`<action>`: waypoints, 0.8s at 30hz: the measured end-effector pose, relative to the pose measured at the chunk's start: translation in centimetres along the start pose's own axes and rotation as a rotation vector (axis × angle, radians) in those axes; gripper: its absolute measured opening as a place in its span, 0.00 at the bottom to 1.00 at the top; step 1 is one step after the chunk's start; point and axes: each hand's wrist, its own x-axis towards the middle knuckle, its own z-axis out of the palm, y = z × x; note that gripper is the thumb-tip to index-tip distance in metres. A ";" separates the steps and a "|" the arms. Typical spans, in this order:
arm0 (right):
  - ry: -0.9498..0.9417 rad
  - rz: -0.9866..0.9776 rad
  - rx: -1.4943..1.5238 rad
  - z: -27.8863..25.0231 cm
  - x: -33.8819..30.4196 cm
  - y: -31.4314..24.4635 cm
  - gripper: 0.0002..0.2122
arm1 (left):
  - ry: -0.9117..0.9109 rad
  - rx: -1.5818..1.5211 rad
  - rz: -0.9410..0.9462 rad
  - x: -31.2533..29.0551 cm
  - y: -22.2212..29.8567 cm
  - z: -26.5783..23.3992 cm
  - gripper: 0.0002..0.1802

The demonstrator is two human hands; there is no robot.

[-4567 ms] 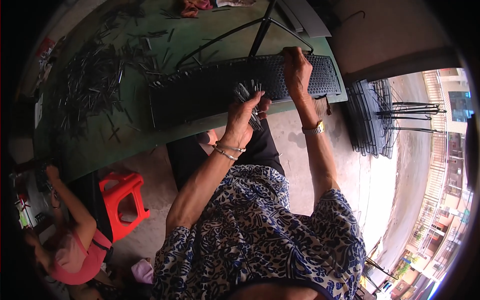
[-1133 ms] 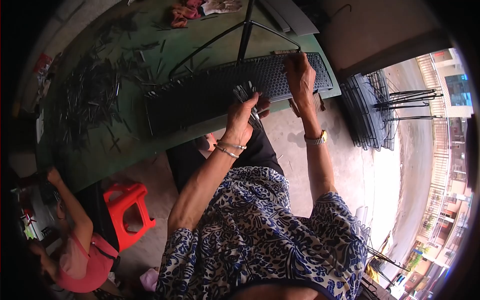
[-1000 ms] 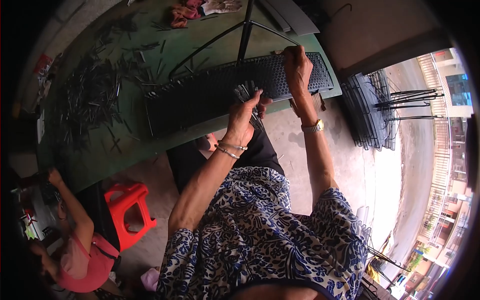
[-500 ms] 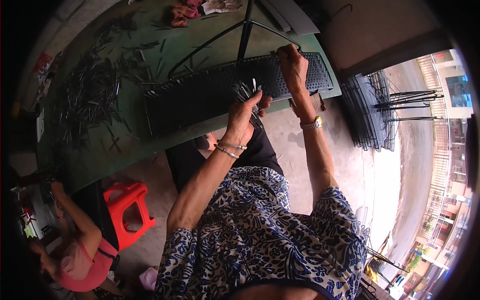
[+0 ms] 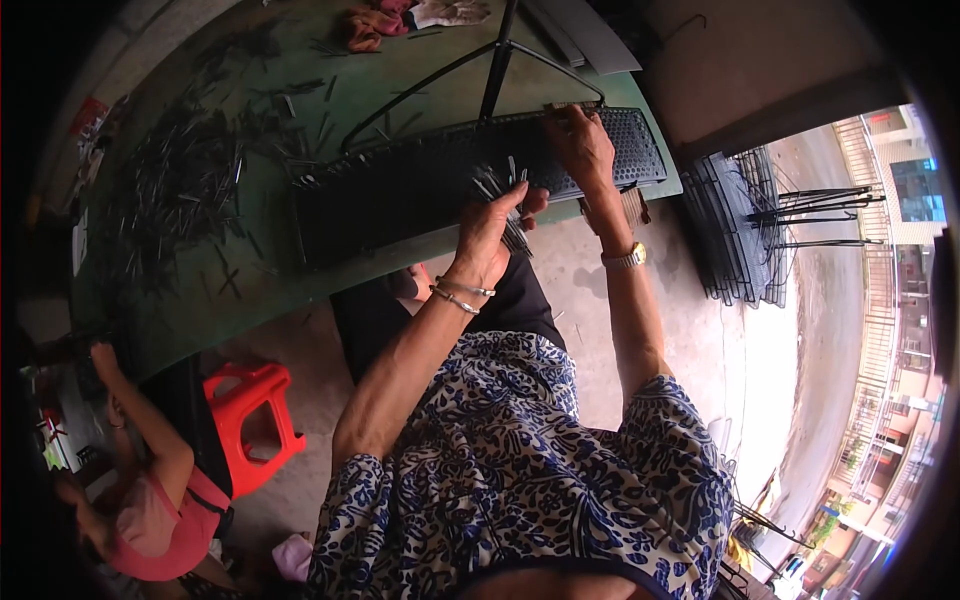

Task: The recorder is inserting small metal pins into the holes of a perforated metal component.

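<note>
My left hand [image 5: 488,238] is closed around a bundle of thin dark strips [image 5: 487,184], which fan out above the thumb and poke out below the fingers. It is over the near side of a long black perforated metal panel [image 5: 400,205] with a wire frame. My right hand [image 5: 584,148] is at the panel's far edge, right of the middle, with its fingers drawn together against the rim. Whatever lies between those fingertips is too small and dark to make out. Black rods [image 5: 497,75] rise from the far edge and branch out to both sides.
The panel rests on a green table [image 5: 290,290]. Loose dark strips [image 5: 180,190] are heaped at left, with gloves [image 5: 375,28] at the back. Wire racks [image 5: 740,230] stand at right. A red stool [image 5: 232,430] is at lower left, near another person in a pink cap [image 5: 155,525].
My right hand has come slightly nearer along the rim and its fingers have changed position. My left hand keeps its bundle almost in place. The other person's arm has shifted.
</note>
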 end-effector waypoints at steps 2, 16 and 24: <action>-0.252 0.025 0.271 -2.4 -0.7 -0.8 0.12 | 0.006 -0.012 0.020 0.1 0.0 -0.2 0.08; -0.791 0.106 0.938 -6.6 -2.4 -2.9 0.07 | 0.039 0.045 0.041 0.4 -0.4 0.4 0.08; -0.105 0.161 0.548 -5.1 0.8 -0.4 0.09 | 0.088 -0.057 -0.056 1.0 -0.8 0.3 0.07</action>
